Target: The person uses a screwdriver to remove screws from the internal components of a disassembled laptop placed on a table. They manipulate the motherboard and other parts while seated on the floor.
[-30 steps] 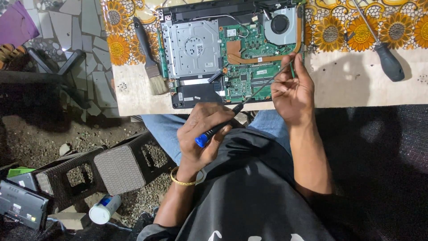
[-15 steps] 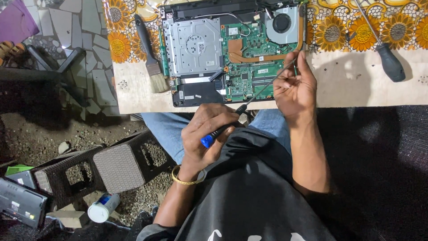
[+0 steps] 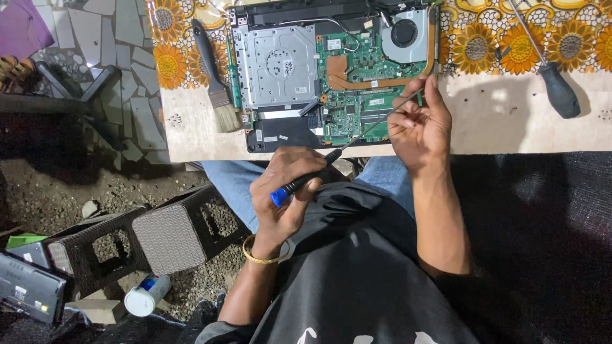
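Lying left of the opened laptop [image 3: 331,70] on the table [image 3: 510,121], a paintbrush [image 3: 213,76] rests clear of both hands. The left hand [image 3: 287,191] wraps a blue-handled screwdriver [image 3: 319,169], tip toward the green board; the right hand [image 3: 417,124] pinches its shaft. A black-handled screwdriver [image 3: 554,83] lies far right.
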